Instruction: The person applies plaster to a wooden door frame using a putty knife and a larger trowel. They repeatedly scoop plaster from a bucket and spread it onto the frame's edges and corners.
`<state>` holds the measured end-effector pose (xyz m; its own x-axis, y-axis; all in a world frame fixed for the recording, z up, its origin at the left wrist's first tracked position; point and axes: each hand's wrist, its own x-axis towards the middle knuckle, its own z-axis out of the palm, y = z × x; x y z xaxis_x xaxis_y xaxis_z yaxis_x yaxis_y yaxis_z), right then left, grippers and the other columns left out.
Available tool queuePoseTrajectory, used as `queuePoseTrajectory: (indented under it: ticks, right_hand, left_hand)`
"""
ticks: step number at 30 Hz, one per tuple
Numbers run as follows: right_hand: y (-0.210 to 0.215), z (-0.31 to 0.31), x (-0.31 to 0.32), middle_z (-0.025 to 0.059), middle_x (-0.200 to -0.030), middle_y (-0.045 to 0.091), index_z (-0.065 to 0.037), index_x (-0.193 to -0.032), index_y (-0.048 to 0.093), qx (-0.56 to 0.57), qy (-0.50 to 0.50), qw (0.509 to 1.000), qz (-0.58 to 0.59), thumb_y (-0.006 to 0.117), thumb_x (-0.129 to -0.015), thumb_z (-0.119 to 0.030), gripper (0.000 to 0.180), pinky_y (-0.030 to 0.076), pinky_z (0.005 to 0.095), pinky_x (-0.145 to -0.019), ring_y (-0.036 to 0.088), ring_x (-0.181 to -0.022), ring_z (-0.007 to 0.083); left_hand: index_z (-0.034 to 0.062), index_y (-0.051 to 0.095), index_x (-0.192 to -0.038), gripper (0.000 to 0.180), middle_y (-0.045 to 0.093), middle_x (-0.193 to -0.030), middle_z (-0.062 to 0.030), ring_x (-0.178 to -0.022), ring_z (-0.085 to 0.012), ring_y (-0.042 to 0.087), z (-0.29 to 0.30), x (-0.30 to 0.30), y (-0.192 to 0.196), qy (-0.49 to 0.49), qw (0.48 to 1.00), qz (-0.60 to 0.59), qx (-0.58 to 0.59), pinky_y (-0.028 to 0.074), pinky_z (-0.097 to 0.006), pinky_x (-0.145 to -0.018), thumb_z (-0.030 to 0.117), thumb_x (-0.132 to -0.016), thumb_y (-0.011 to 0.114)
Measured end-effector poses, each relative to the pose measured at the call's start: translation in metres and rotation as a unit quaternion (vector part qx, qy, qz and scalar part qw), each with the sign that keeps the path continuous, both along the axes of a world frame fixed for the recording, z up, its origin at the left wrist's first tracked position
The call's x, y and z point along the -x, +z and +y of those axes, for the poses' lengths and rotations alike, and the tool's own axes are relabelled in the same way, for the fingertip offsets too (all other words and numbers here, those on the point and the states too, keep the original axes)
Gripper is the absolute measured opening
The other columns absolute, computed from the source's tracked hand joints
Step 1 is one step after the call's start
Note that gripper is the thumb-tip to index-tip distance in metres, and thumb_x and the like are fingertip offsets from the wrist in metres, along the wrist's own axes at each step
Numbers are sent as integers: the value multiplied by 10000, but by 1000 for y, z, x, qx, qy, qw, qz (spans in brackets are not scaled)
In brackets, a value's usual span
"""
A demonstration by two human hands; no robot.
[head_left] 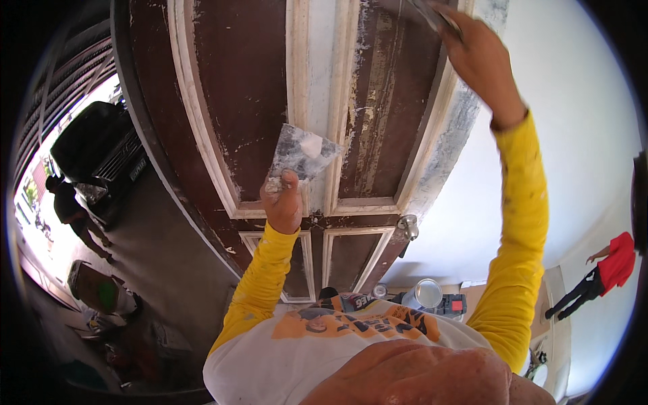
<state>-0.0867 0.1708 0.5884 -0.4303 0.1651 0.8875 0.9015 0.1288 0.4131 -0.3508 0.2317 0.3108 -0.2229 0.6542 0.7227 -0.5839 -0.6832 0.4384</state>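
Observation:
A brown panelled door (243, 74) stands in front of me, its raised mouldings and middle strip smeared with white filler. My left hand (283, 209) is closed on a flat, filler-stained putty board (287, 150), thumb on its face. A small white lump of putty (311, 145) sits on that board, in front of the door's middle strip. Raised at the upper right, my right hand (484, 67) is closed around a putty knife (435, 17) near the right panel's moulding. The knife's far end is cut off by the picture's top edge, so I cannot tell whether it touches the door.
A round metal doorknob (408, 226) sticks out at the door's right edge. Below are an open can (427, 294) and a dark toolbox (451, 305). A person in red (613, 260) stands far right; another person (71, 212) is left, near a dark car (98, 152).

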Motion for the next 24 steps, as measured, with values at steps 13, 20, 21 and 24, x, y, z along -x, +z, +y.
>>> queuePoseTrajectory:
  ticks: [13,20,21,24]
  right_hand:
    - [132,47,9,255,-827,686,19,-854,677,172,-129,972,-93,579,-796,-136,192,521,523,-673,664,-765,436]
    - [74,18,10,119,-642,604,22,-795,638,140,114,983,27,557,-810,-119,163,433,379,-529,543,-552,224]
    - [59,5,28,84,-612,578,17,-782,633,224,202,930,211,556,-812,-123,162,414,354,-514,515,-534,177]
    - [53,-1,20,7,-611,528,-1,-761,630,216,146,948,185,571,-815,-130,152,387,321,-512,452,-555,100]
  left_hand:
    - [-13,653,-1167,199,669,-1065,-102,-919,-245,637,24,20,-45,62,997,45,22,467,-302,-895,94,-1002,615]
    - [-29,609,-1264,281,664,-1164,-103,-1005,-206,631,12,41,-37,295,909,278,-93,470,-314,-948,85,-1007,603]
    - [-29,608,-1265,287,664,-1177,-100,-1015,-194,630,5,43,-29,188,956,210,-75,473,-316,-955,97,-1007,608]
    - [-7,591,-1286,319,647,-1225,-80,-1080,-181,617,4,30,-25,-14,992,122,-14,480,-335,-979,143,-1005,621]
